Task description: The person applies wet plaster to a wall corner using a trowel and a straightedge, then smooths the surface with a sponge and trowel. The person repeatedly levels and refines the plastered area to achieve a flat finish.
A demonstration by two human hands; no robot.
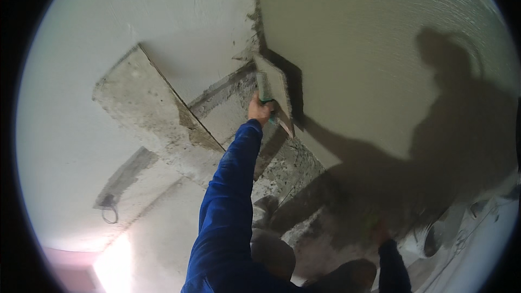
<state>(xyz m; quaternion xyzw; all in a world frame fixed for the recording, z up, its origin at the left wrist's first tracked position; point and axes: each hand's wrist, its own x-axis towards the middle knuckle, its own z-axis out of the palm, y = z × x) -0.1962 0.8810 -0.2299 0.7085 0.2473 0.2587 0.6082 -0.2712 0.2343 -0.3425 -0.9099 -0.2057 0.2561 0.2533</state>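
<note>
My left arm, in a blue sleeve, stretches up to the corner where a white wall meets a wall coated in smooth grey-green plaster [347,70]. My left hand [260,109] is closed around the green handle of a plastering float [278,86]. The float's long pale blade stands on a slant along the corner, its shadow falling on the coated wall just to the right; whether it touches the wall I cannot tell. Low on the right, in deep shadow, is my right hand [382,232], by a dim yellow-green patch. Its fingers do not show clearly.
A plaster-stained board [138,89] slants at the left, with a chased patch and a cable loop [110,215] below it. Rough debris [287,171] lies under the corner. A pale bucket [430,240] sits at the lower right. Strong light glares at the lower left.
</note>
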